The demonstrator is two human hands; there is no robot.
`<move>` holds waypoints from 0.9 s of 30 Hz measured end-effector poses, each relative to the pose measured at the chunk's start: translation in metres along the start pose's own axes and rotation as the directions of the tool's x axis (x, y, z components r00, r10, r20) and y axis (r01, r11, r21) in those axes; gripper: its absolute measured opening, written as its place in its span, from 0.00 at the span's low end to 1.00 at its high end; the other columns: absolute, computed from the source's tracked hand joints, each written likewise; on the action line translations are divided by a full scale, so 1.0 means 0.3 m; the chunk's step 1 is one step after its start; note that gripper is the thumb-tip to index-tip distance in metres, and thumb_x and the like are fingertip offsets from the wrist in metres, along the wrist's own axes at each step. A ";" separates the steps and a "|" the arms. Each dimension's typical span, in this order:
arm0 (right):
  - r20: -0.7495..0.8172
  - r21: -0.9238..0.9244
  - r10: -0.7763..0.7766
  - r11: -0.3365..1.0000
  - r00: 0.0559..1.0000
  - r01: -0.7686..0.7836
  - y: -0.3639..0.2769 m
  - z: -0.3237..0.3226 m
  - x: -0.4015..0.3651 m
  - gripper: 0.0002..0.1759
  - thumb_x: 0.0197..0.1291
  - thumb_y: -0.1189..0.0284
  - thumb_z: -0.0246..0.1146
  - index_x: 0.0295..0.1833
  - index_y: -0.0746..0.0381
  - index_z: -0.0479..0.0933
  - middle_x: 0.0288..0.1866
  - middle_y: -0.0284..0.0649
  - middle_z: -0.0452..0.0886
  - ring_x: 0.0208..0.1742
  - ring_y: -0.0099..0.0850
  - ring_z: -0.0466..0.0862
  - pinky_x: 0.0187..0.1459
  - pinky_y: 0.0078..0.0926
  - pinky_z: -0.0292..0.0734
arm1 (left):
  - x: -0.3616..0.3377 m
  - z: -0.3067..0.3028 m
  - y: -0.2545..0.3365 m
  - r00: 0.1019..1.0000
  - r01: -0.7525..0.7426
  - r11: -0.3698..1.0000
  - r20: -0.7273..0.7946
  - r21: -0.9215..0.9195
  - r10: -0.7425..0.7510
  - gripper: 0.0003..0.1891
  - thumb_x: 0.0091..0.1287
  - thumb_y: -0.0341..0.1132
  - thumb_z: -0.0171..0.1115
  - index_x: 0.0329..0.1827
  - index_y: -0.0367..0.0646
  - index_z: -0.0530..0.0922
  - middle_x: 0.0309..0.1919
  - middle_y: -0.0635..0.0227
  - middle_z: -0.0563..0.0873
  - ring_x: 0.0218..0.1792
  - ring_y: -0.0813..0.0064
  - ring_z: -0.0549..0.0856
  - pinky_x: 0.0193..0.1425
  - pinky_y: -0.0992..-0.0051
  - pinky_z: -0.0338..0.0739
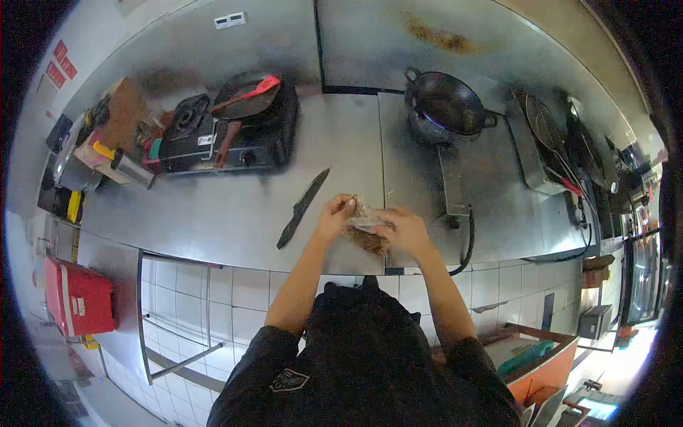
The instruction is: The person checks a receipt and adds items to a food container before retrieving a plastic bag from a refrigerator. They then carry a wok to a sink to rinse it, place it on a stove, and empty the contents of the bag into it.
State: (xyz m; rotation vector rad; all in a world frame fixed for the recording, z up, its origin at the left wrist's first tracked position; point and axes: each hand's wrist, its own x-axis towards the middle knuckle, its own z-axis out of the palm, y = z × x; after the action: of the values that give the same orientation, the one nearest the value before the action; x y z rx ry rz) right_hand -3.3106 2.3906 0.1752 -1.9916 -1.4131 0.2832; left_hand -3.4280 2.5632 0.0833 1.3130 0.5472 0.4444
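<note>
Near the front edge of the steel counter (341, 142), a clear plastic bag (366, 221) with brown contents is between my hands. My left hand (336, 215) is closed, pinching the bag's upper left part. On the right side my right hand (403, 229) has its fingers closed round the bag's edge. The brown contents (367, 240) hang low in the bag, just over the counter or touching it; I cannot tell which. A black knife (304, 208) lies on the counter to the left of my left hand.
A gas stove (263, 153) holding a pan (245, 103) and red spatula (263, 87) stands back left. Behind right is a black wok (448, 103) on a burner with a hose (469, 245). A metal fryer (533, 156) stands farther right. A red cooler (82, 297) is at lower left.
</note>
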 end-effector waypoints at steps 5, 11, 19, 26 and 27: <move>-0.126 -0.053 -0.138 0.990 0.982 0.132 0.047 0.046 0.009 0.12 0.50 0.66 0.71 0.41 0.57 0.84 0.39 0.38 0.77 0.43 0.41 0.79 0.45 0.35 0.77 | -0.012 -0.009 -0.017 0.996 0.086 0.993 -0.031 -0.085 -0.089 0.10 0.73 0.39 0.60 0.42 0.42 0.81 0.33 0.79 0.80 0.34 0.84 0.75 0.44 0.79 0.72; -0.091 0.018 -0.147 0.989 0.985 0.149 0.149 0.023 -0.070 0.09 0.53 0.68 0.70 0.39 0.58 0.84 0.47 0.41 0.73 0.53 0.43 0.73 0.54 0.37 0.71 | -0.015 -0.002 -0.007 0.980 -0.021 0.995 -0.199 -0.101 0.001 0.10 0.74 0.39 0.58 0.41 0.42 0.80 0.32 0.79 0.78 0.36 0.86 0.74 0.47 0.82 0.68; -0.020 0.624 0.182 0.771 0.983 -0.130 0.311 0.052 -0.220 0.09 0.59 0.68 0.68 0.40 0.62 0.81 0.48 0.41 0.72 0.54 0.37 0.72 0.56 0.33 0.69 | 0.036 -0.016 -0.081 0.969 -0.070 0.976 -0.247 -0.206 0.017 0.10 0.74 0.38 0.58 0.42 0.40 0.81 0.33 0.78 0.81 0.37 0.84 0.76 0.47 0.78 0.71; 0.098 0.987 0.484 0.063 0.869 -0.146 0.346 0.009 -0.353 0.06 0.67 0.68 0.62 0.41 0.58 0.78 0.46 0.29 0.78 0.52 0.26 0.77 0.61 0.36 0.68 | 0.021 0.000 -0.044 0.964 -0.104 0.953 -0.263 -0.283 0.027 0.09 0.74 0.38 0.57 0.41 0.42 0.80 0.33 0.77 0.82 0.36 0.84 0.77 0.44 0.79 0.73; 0.050 0.990 0.529 -0.140 0.847 0.029 0.321 0.007 -0.345 0.06 0.68 0.67 0.61 0.43 0.57 0.78 0.44 0.27 0.79 0.52 0.24 0.77 0.63 0.39 0.68 | 0.029 -0.006 -0.064 0.965 -0.106 0.953 -0.259 -0.283 0.031 0.09 0.74 0.38 0.57 0.41 0.42 0.80 0.33 0.77 0.82 0.36 0.84 0.77 0.44 0.79 0.73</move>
State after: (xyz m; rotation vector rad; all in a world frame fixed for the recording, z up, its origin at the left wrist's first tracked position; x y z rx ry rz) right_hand -3.2793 2.2801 0.0927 -0.7669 -0.0929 0.8073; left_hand -3.4222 2.5660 0.0632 0.9956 0.6206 0.7301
